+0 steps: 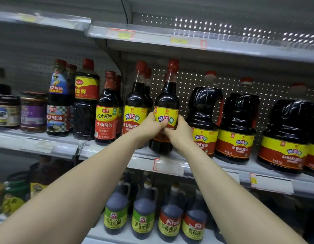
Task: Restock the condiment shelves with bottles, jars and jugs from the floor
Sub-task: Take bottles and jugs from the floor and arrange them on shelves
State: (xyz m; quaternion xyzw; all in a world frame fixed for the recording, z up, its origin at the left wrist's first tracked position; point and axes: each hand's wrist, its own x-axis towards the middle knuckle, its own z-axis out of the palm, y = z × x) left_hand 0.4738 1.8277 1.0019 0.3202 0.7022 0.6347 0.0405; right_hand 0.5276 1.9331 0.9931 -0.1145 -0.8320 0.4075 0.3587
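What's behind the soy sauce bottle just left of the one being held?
A second red-capped bottle: its cap and neck show beside the front soy sauce bottle. Its label and lower body are covered.

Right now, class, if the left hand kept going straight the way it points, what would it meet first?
The left hand grips the soy sauce bottle, so that comes first; behind it, probably the perforated back panel, depth unclear.

Before me, one run of grey metal shelving. Upper shelf [223, 48] and middle shelf [254, 166], each fronted by a clear price-tag strip [170, 166]. Perforated back panel [232, 81], its holes showing as bright points of light. Black cable [125, 9] overhead.
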